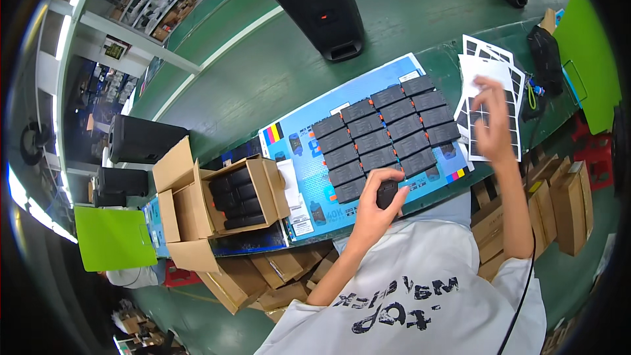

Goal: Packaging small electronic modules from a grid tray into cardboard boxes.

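My left hand [376, 218] is closed around a small black block-shaped device [386, 193], held over the near edge of a group of similar pieces. These black blocks [371, 141], several with orange bits at their ends, lie in tight rows on a blue printed board [299, 181]. Off to the right, my right hand [495, 123] is raised over white sheets with dark rectangular labels [478, 106]. Its fingers are partly bent and blurred by motion; whether anything small is between them is unclear.
An open cardboard box [268, 198] with black pieces inside stands left of the board. A black pouch [544, 59] lies beyond the sheets. Large black speakers [322, 10] stand behind the green table [434, 59]. Cartons [570, 207] are stacked below, and a black cable [526, 283] hangs beside my right arm.
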{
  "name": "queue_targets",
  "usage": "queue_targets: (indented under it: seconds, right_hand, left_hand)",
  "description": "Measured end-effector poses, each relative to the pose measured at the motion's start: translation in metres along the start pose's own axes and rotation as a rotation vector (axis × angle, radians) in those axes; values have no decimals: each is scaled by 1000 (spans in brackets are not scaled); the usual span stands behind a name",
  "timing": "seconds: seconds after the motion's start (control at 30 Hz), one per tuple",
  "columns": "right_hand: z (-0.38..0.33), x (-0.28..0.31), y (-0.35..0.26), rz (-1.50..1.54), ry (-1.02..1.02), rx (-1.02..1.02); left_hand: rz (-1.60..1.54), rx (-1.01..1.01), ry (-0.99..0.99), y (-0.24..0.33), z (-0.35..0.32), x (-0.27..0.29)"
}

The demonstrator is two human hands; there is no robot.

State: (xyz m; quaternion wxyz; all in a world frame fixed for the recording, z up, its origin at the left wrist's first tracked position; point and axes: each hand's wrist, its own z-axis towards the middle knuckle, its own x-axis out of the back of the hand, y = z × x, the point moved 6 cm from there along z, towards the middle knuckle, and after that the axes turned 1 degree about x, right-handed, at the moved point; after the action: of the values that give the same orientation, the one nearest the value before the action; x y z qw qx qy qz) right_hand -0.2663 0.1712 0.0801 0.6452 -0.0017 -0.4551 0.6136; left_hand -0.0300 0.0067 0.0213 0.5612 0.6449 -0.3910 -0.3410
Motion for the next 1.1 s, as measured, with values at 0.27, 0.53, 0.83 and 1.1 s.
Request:
queue_targets:
  seconds: [0.27, 0.53, 0.83, 1.1]
  right_hand:
    - [-48, -53, -98, 356, -213, 59]
    - [-81, -63, -73, 580, 18, -436]
    - [-100, -94, -74, 969, -205, -643]
    - [-79, -67, -82, 634, -343, -419]
  left_hand:
    - [425, -331, 100, 35, 5, -10]
    - [59, -77, 199, 2, 4, -2]
    - [-180, 82, 121, 1, 4, -8]
    - [184, 210, 74, 10, 8, 1]
